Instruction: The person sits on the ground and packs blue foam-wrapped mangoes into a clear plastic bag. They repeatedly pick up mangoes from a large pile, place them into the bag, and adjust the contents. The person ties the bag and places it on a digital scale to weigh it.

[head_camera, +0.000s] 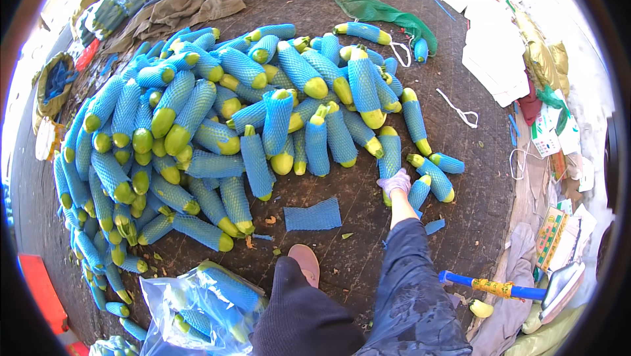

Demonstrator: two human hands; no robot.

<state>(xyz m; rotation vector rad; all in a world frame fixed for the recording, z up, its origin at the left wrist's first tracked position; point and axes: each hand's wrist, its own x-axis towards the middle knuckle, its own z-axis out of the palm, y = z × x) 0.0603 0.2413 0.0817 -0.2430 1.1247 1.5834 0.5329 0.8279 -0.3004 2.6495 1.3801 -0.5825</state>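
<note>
My right hand (395,182), in a thin pale glove, is closed around the near end of a zucchini in a blue foam net sleeve (390,151). The zucchini lies on the dark floor at the right end of a wide heap of sleeved zucchini (182,105). Several more sleeved zucchini (434,178) lie just right of the hand. An unfilled blue foam net sleeve (312,214) rests flat on the floor, left of the hand. My left hand is out of view. Near my shoe (305,263), a clear plastic bag (162,302) holds sleeved zucchini.
A green mesh bag (389,13) and a white cord (458,109) lie beyond the heap. Cardboard and white sheets (493,55) line the right side. A stool-like object with a blue tube (530,293) stands at lower right. Cloths (187,11) lie at the back left.
</note>
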